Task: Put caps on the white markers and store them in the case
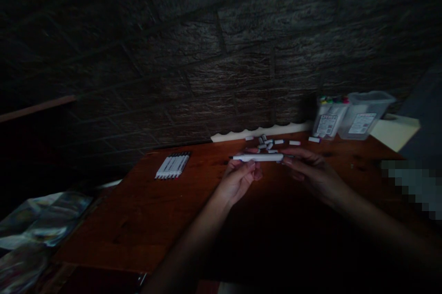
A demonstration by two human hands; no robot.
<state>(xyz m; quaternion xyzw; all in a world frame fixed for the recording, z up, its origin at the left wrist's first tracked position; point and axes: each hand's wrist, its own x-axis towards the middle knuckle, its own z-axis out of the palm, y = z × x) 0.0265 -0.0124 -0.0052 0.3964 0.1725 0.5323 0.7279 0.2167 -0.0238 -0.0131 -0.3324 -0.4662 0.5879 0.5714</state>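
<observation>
A white marker (265, 157) lies level across the middle of the view, above the wooden table. My left hand (238, 179) is closed round its left part, thumb in front, with a dark tip showing past the fingers. At the marker's right end, the thumb and fingers of my right hand (315, 172) are pinched together, partly hiding that end. Behind the marker lies a loose scatter of small marker caps (263, 145), white with coloured ends. To the left, several white markers (172, 166) lie side by side in a neat row.
Two clear plastic containers stand at the back right: one container (328, 121) holds colourful-ended markers, beside another bin (366, 116). A pale wavy strip (258, 132) runs along the dark wall (193, 63). Plastic-wrapped items (51, 220) lie beyond the left edge of the table (113, 225).
</observation>
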